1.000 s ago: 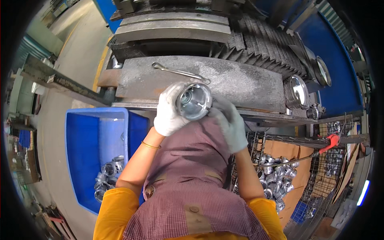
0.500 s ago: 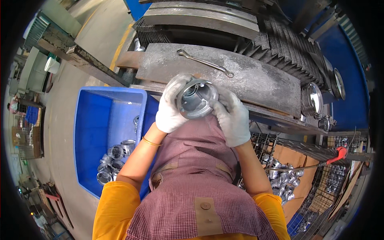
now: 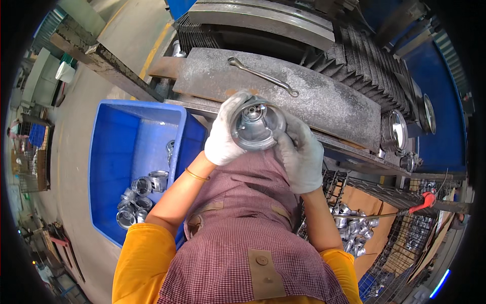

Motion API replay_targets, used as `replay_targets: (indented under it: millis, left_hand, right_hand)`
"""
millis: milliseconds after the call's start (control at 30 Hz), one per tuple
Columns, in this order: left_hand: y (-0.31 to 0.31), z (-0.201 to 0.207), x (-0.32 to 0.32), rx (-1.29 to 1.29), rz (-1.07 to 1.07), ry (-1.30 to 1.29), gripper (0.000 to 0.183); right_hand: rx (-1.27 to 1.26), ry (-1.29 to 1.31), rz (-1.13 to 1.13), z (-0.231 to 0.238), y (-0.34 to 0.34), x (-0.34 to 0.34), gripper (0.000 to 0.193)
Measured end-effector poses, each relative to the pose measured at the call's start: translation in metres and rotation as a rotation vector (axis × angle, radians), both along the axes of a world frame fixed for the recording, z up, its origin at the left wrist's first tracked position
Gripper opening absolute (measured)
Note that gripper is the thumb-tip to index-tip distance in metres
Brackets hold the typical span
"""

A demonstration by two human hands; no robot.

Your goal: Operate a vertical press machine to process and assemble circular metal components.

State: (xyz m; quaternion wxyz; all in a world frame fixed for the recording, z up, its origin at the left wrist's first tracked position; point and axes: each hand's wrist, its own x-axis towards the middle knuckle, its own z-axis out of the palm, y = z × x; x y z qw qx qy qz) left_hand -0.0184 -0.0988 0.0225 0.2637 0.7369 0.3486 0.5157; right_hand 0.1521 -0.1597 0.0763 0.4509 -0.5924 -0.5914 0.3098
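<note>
In front of my body I hold a round, hollow cast-metal housing, its open end facing up toward me. A boss with a hole shows inside it. My left hand, in a white glove, wraps round its left side. The gloved right hand grips the lower right rim between thumb and fingers; some fingertips are hidden behind the part. Beyond my hands lies a double-ended ring spanner on a dusty grey metal plate of the machine.
A blue plastic bin with several similar castings stands at my left. To my right, a wire basket lined with cardboard holds more castings. A red-handled lever sticks out above it. Ribbed machine covers rise behind the plate.
The housing has turned so its inside faces me more fully, and it has shifted slightly right with both hands. My view has shifted a little too.
</note>
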Motion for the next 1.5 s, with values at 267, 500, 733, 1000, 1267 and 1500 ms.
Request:
replay_targets:
  millis: [267, 500, 733, 1000, 1267, 1500]
  left_hand:
    - [-0.005, -0.002, 0.006, -0.030, -0.001, -0.026, 0.082]
    - [-0.005, 0.002, 0.008, 0.166, 0.131, 0.144, 0.080]
    - [-0.016, -0.004, 0.010, -0.145, 0.103, -0.004, 0.086]
    - [-0.012, -0.006, 0.009, -0.302, 0.023, 0.051, 0.096]
    - [-0.014, -0.006, 0.010, -0.292, -0.014, 0.003, 0.100]
    - [-0.017, -0.001, 0.012, -0.306, -0.008, -0.053, 0.103]
  right_hand:
    - [-0.024, -0.342, -0.107, 0.015, 0.009, -0.022, 0.067]
    - [-0.001, -0.404, -0.133, 0.005, 0.016, -0.029, 0.068]
    - [-0.073, -0.493, -0.175, 0.009, 0.016, -0.029, 0.043]
    - [-0.096, -0.445, -0.151, 0.012, 0.015, -0.026, 0.039]
    - [-0.082, -0.527, -0.139, 0.016, 0.013, -0.027, 0.040]
    - [0.011, -0.546, -0.155, 0.014, 0.011, -0.027, 0.038]
